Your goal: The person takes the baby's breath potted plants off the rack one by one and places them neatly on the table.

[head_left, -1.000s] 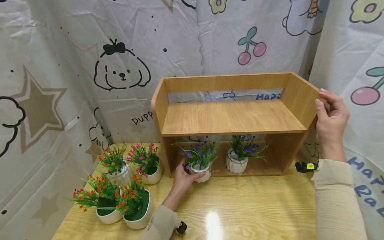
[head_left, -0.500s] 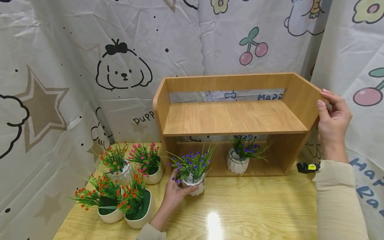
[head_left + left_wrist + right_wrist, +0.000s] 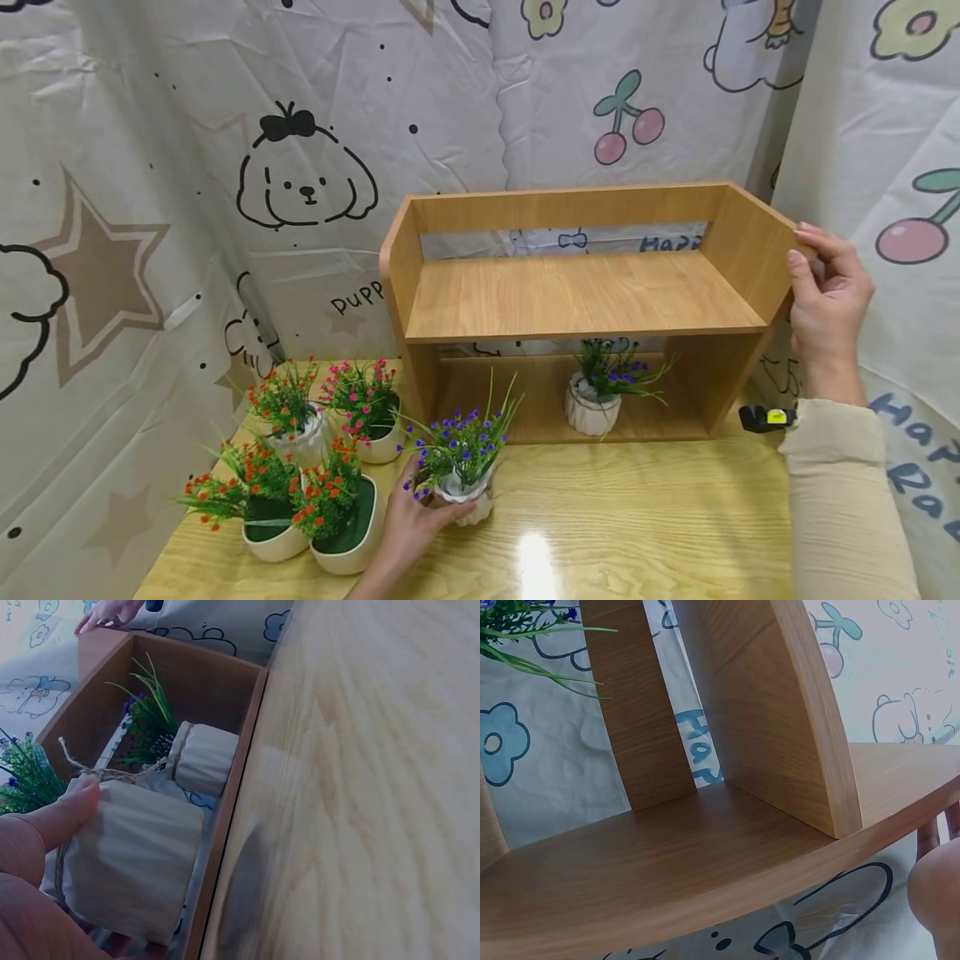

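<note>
My left hand [image 3: 416, 518] grips a white pot of purple flowers [image 3: 463, 467], out in front of the wooden shelf's lower left. In the left wrist view the thumb presses the side of that white pot [image 3: 131, 855], which has twine round its rim. My right hand [image 3: 832, 308] holds the upper front edge of the right side panel of the wooden shelf [image 3: 585, 292]; the right wrist view shows its fingers at the panel's edge. A second white pot with purple flowers [image 3: 592, 404] stands on the shelf's lower level, right of its middle.
Left of the shelf, several potted plants stand close together: pink flowers [image 3: 378, 437], orange flowers in a white pot [image 3: 303, 437], and orange flowers in cream pots [image 3: 345, 542] nearer the front. Patterned cloth [image 3: 435, 108] hangs behind. The light wooden table [image 3: 637, 517] extends in front.
My left hand has drawn the pot of purple flowers from the shelf's lower level toward the front left. The right hand keeps its hold on the side panel.
</note>
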{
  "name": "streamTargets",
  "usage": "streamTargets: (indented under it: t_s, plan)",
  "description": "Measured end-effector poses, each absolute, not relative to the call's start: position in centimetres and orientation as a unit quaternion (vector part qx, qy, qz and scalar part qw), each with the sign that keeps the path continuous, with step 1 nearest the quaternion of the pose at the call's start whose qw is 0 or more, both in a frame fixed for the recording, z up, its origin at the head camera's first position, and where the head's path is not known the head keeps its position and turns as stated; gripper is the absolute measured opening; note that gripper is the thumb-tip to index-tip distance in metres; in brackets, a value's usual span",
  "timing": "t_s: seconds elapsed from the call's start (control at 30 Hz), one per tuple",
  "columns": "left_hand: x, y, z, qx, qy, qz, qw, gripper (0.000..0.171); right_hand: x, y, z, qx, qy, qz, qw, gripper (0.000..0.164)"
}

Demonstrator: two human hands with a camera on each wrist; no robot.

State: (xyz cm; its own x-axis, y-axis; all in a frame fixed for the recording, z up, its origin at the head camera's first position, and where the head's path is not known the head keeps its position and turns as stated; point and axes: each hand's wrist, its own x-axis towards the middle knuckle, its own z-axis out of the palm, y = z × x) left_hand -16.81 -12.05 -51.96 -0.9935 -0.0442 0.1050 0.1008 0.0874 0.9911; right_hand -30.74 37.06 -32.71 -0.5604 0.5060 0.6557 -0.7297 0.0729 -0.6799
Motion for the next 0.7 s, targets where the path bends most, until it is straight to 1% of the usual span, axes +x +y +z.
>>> streamTargets:
  t_s: [0.23, 0.33, 0.5, 0.7]
  plan:
    - [-15.3, -13.1, -52.1, -0.036, -0.739, -0.671, 0.050, 0.099, -30.9, 37.0, -32.8, 0.106, -0.562, 0.679, 0.460, 0.026]
    - [-14.8, -13.4, -52.4, -0.039, -0.750, -0.658, 0.054, 0.096, -30.9, 37.0, -32.9, 0.114, -0.555, 0.683, 0.461, 0.026]
    - [-14.5, -13.6, -52.9, -0.042, -0.766, -0.638, 0.069, 0.092, -30.9, 37.1, -32.9, 0.107, -0.567, 0.674, 0.461, 0.026]
    - [-14.4, -13.9, -53.4, -0.044, -0.775, -0.627, 0.067, 0.091, -30.7, 37.1, -32.8, 0.095, -0.584, 0.665, 0.456, 0.027]
